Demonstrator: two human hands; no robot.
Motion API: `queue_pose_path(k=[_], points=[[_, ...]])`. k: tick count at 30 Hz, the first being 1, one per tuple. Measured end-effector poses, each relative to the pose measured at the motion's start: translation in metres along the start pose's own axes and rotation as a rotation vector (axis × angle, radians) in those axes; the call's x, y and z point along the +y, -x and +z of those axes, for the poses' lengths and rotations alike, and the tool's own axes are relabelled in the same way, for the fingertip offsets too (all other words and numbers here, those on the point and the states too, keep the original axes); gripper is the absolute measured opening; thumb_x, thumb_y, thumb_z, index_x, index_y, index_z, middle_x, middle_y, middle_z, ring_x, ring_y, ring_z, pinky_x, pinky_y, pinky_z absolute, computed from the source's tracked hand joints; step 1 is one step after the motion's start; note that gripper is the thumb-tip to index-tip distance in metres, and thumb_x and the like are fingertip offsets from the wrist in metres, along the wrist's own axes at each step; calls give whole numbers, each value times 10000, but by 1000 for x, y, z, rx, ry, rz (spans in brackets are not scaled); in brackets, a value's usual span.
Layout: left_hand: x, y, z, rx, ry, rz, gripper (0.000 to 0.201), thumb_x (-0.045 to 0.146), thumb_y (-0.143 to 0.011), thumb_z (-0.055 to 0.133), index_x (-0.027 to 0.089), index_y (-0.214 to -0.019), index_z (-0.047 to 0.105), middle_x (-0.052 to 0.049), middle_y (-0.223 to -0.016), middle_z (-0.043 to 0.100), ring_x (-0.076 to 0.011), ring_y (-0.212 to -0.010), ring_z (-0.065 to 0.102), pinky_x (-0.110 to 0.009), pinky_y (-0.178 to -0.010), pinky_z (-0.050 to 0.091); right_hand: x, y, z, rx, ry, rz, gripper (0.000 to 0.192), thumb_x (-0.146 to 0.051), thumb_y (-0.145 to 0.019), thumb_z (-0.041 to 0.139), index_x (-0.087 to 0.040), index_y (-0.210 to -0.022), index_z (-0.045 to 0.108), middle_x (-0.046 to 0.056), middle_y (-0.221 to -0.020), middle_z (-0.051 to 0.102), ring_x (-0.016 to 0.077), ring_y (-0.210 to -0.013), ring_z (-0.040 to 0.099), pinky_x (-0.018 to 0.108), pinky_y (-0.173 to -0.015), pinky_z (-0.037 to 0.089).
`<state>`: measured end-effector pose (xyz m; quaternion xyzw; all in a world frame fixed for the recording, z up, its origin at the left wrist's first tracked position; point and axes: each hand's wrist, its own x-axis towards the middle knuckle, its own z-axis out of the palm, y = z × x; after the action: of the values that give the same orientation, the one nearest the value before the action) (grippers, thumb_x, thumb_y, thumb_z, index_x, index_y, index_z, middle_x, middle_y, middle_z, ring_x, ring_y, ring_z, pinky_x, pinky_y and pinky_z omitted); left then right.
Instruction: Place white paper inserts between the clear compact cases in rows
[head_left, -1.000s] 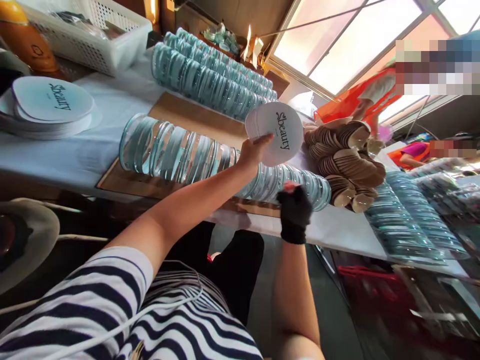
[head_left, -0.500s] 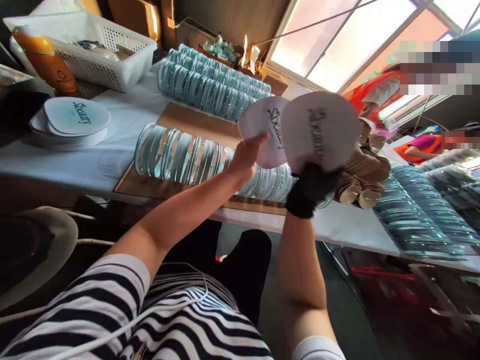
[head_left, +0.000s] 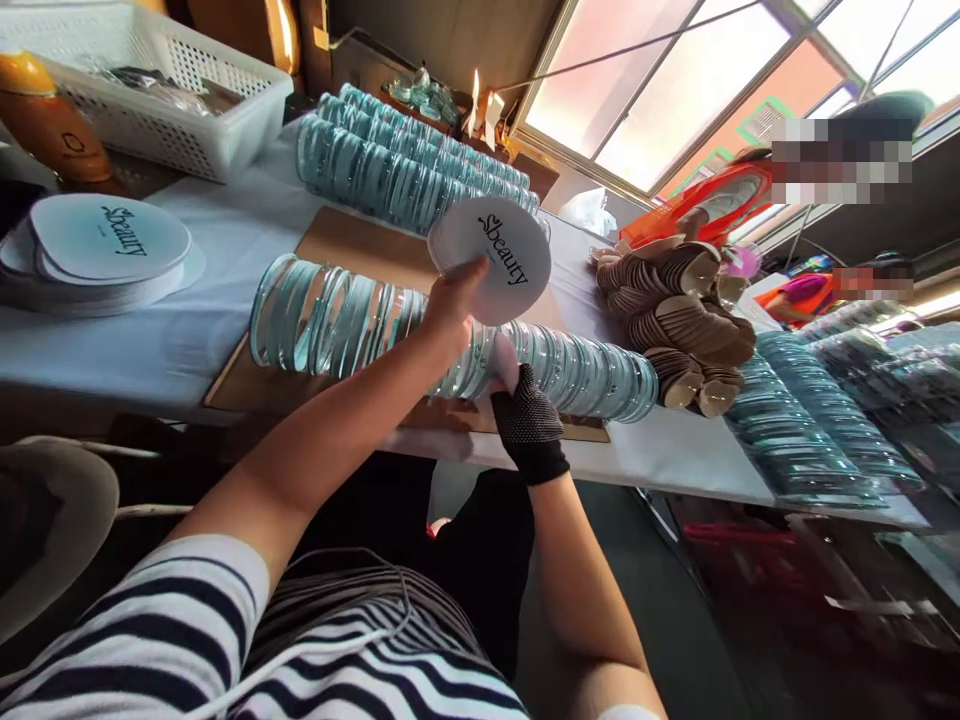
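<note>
My left hand (head_left: 457, 298) grips a small stack of round white cards (head_left: 491, 255) printed "beauty", raised above a long row of clear round plastic lids (head_left: 337, 315) lying on edge. In a black dotted glove, my right hand (head_left: 527, 420) is closed on a single white card (head_left: 505, 362), tilted nearly edge-on at the front of the row. Whether this card sits between two lids I cannot tell. Under the row lies a brown cardboard sheet (head_left: 360, 237). At the left, a thicker pile of the same printed cards (head_left: 112, 245) rests on the white-covered table (head_left: 232, 220).
More rows of clear lids (head_left: 405, 165) stand at the back, others (head_left: 810, 420) at the right. Brown oval pieces (head_left: 675, 320) are heaped right of centre. A white basket (head_left: 217, 130) and an orange bottle (head_left: 56, 125) stand back left. Two people in orange are beyond the table.
My right hand has come down and left, away from the stack, with one card, to the row of lids. My left hand keeps the stack, slightly further left. The view has shifted a little right.
</note>
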<state>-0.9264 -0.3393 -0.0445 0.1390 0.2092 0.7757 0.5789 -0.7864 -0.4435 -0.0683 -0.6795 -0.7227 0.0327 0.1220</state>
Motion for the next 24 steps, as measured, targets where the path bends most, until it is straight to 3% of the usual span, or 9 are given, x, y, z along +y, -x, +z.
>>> queue_pose_path(k=[6, 15, 18, 21, 24], points=[[-5, 2, -4, 21, -30, 5, 395, 290, -541, 894, 171, -846, 674, -73, -974, 731, -320, -1181, 594, -484, -1023, 474, 9, 4, 11, 94, -40, 70, 220, -294, -951, 448, -180, -1025, 621, 71, -883, 728, 193, -790, 681, 247, -616, 358], [-4, 6, -7, 17, -50, 1, 355, 218, -622, 828, 204, -937, 664, -74, -1207, 686, -295, -1243, 563, -523, -1058, 458, -1, -19, 18, -4, 64, -103, 307, -323, -992, 367, -203, -947, 646, 84, -876, 727, 197, -801, 681, 260, -645, 372], [-5, 8, -6, 32, -59, 15, 310, 208, -649, 811, 213, -924, 668, -60, -1175, 702, -286, -1242, 569, -503, -1063, 464, 2, -15, 27, -79, -177, -62, 288, -325, -966, 403, -189, -952, 658, 102, -884, 717, 210, -833, 673, 272, -675, 412], [-6, 8, -6, 15, -55, 29, 309, 231, -659, 817, 226, -934, 674, -46, -1140, 719, -272, -1230, 581, -459, -1043, 490, 3, -15, 38, -192, -423, 5, 316, -308, -961, 371, -178, -1065, 638, 55, -740, 683, 175, -699, 655, 251, -617, 434], [-7, 8, -6, 4, -56, 26, 309, 223, -663, 806, 226, -943, 676, -45, -1159, 716, -276, -1232, 579, -462, -1034, 496, 4, -16, 43, -154, -425, 22, 278, -315, -946, 385, -192, -992, 630, 56, -763, 679, 169, -722, 646, 250, -637, 440]])
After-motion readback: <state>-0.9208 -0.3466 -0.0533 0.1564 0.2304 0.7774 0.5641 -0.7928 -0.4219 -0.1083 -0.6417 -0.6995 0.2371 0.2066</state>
